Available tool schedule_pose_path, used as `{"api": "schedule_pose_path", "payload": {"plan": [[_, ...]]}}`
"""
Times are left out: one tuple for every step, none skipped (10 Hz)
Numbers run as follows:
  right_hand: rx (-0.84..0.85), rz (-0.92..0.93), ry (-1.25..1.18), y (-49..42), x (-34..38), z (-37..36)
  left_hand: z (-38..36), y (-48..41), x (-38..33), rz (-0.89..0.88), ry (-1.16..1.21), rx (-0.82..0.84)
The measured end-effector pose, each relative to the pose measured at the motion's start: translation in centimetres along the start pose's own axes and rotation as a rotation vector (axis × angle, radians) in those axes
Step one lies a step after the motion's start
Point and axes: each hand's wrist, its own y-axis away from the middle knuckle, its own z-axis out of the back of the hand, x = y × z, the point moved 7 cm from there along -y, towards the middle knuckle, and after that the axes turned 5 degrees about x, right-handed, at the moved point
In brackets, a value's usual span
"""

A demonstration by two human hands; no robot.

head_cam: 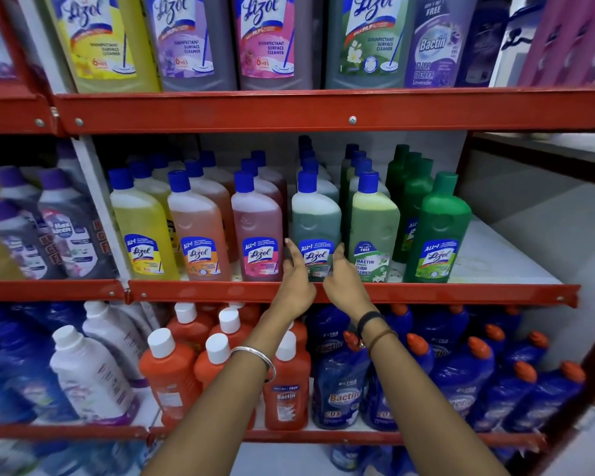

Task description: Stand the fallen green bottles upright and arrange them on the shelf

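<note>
A grey-green Lizol bottle [315, 221] with a blue cap stands upright at the front of the middle shelf [495, 259]. My left hand [298, 280] touches its lower left side and my right hand [344, 280] its lower right side, fingers stretched along the label. To the right stand a light green Bactin bottle [373, 228] and a row of dark green bottles, the front one [440, 231] with a green cap. All green bottles in view stand upright. More bottles line up behind each front one.
Yellow [141, 228], orange [200, 228] and pink [256, 231] Lizol bottles stand left of my hands. The red shelf lip [426, 293] runs below them. Bare white shelf lies right of the dark green row. Orange and blue bottles fill the lower shelf.
</note>
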Motion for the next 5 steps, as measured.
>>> {"api": "schedule_pose_path", "payload": {"plan": [[0.025, -0.019, -0.017, 0.3, -0.2, 0.3, 0.0, 0.4, -0.2, 0.037, -0.01, 0.009], [0.046, -0.038, -0.043, 0.5, -0.1, 0.3, 0.1, 0.5, -0.5, 0.062, -0.004, 0.023], [0.067, -0.075, -0.066, 1.4, 0.4, 0.4, 0.3, 1.2, -1.1, 0.069, -0.013, 0.03], [0.103, -0.061, -0.056, 2.1, 0.2, 0.6, 0.1, 1.9, -0.8, 0.086, -0.013, 0.068], [-0.003, 0.039, -0.013, 3.7, 1.5, 2.5, 0.6, 3.5, -2.4, 0.039, -0.034, -0.03]]}}
